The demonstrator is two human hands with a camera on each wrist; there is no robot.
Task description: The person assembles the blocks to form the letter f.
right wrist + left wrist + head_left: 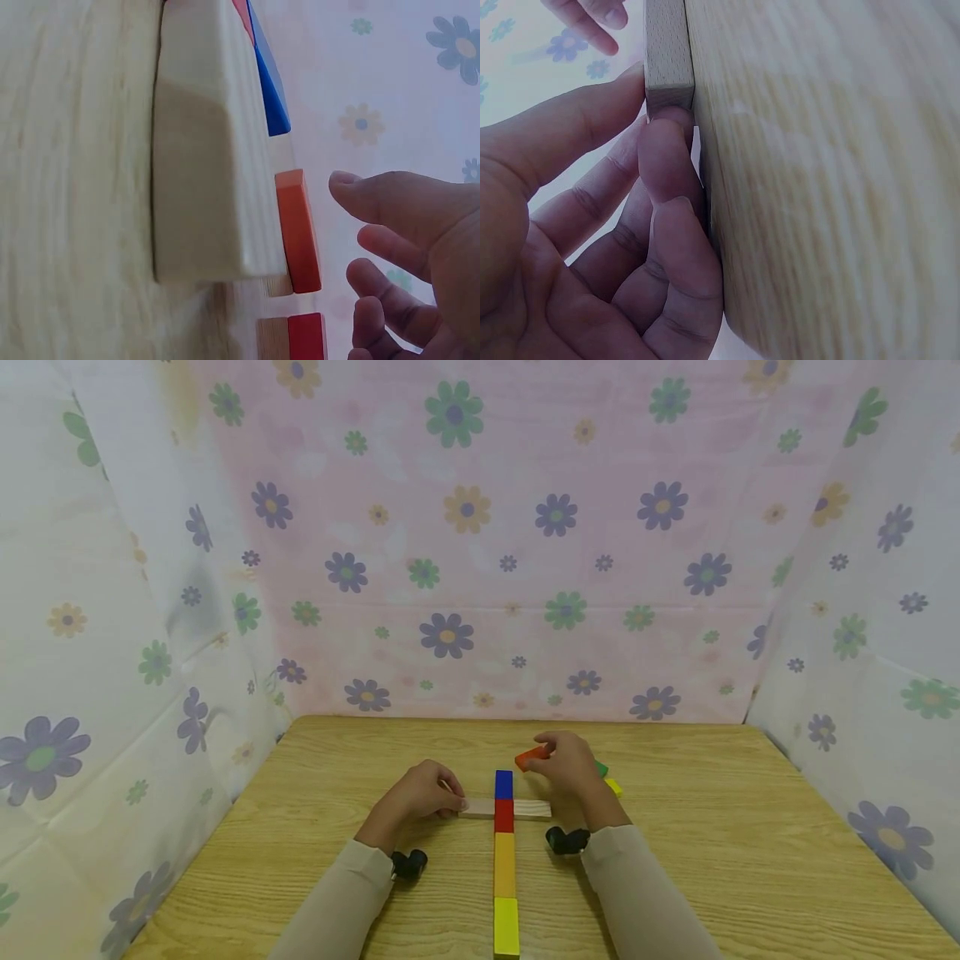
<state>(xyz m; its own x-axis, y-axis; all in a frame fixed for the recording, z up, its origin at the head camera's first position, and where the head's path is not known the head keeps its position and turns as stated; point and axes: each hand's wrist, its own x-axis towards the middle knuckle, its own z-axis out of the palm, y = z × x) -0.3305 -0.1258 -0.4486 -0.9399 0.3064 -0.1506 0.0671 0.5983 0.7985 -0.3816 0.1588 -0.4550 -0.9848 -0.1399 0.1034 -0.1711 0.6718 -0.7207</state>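
Note:
A row of blocks runs away from me: yellow (pixel 506 925), orange-yellow (pixel 505 864), red (pixel 504 817), then blue (pixel 504 784). A pale wooden bar (pixel 532 810) shows on both sides of the red block. My left hand (pixel 420 793) pinches the bar's left end, thumb against one face and a fingertip at the end, as the left wrist view shows on the bar (pixel 669 45). Beyond the row, my right hand (pixel 570 764) is over an orange block (pixel 529 757). The right wrist view shows its fingers (pixel 390 240) spread apart from that orange block (pixel 298 232).
A green block (pixel 602 769) and a small yellow block (pixel 614 787) lie partly hidden behind the right hand. In the right wrist view another red block (pixel 307 337) lies near the orange one. Flowered cloth (pixel 510 543) stands at the table's back and sides.

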